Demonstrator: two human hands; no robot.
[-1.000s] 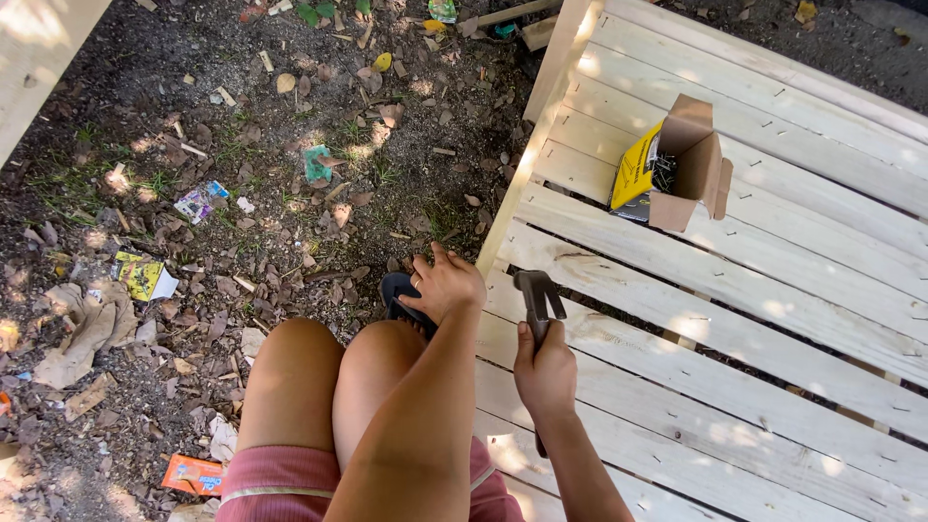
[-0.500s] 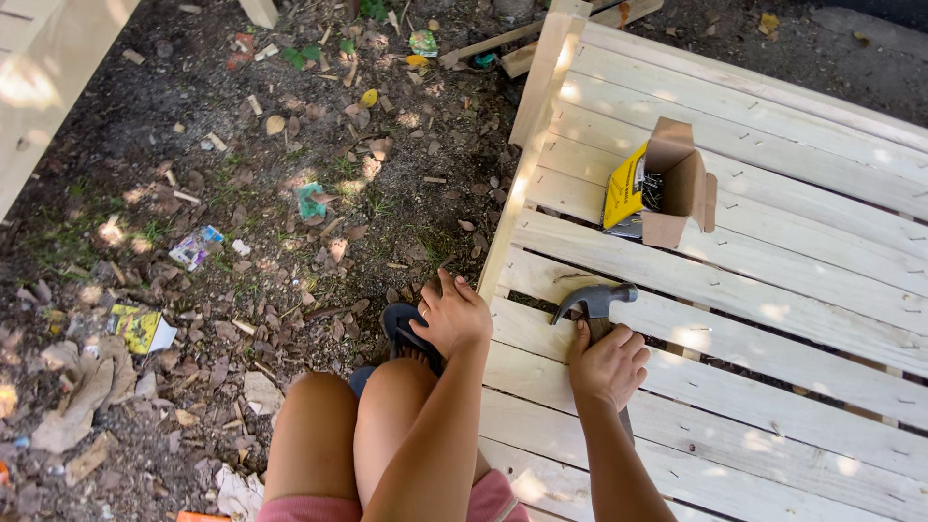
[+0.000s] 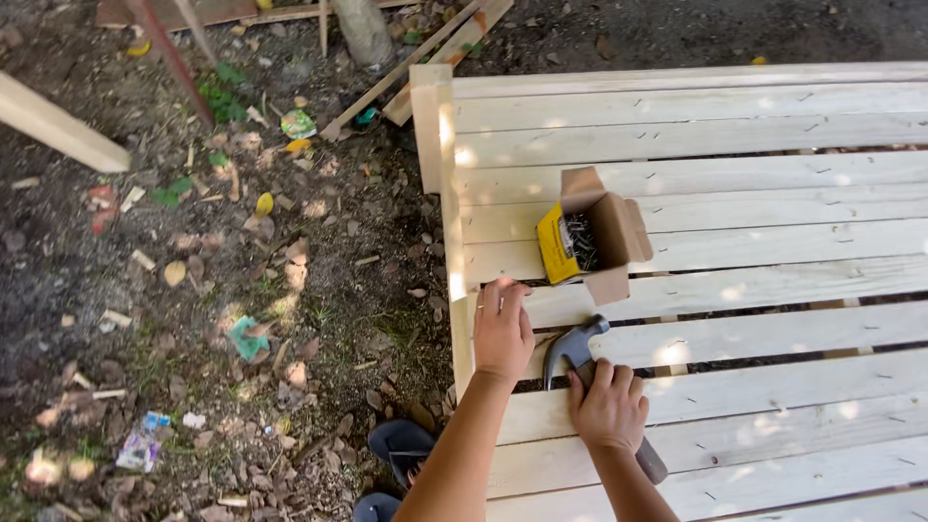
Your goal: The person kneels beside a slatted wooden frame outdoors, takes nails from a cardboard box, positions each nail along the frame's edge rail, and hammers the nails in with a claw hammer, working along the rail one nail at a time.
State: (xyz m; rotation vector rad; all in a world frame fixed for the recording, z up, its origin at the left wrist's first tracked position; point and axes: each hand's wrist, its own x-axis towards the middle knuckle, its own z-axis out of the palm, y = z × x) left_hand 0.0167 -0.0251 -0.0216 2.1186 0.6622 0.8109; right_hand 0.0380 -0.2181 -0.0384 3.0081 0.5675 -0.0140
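A pale slatted wooden deck (image 3: pixel 735 126) fills the right side, set over leaf-littered dirt (image 3: pixel 193 290). On its planks sits an open cardboard box of nails (image 3: pixel 588 235), tipped toward you, likely so nails are easy to reach. Your left hand (image 3: pixel 503 329) lies flat, fingers spread, on a plank at the deck's edge, seemingly steadying a spot just beside the hammer's head. Your right hand (image 3: pixel 609 406) is closed around the claw hammer (image 3: pixel 580 353), gripping high on the handle, its head resting on the plank.

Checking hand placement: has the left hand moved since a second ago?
Yes. The left hand went from the knee onto the plank deck, toward the nail box.
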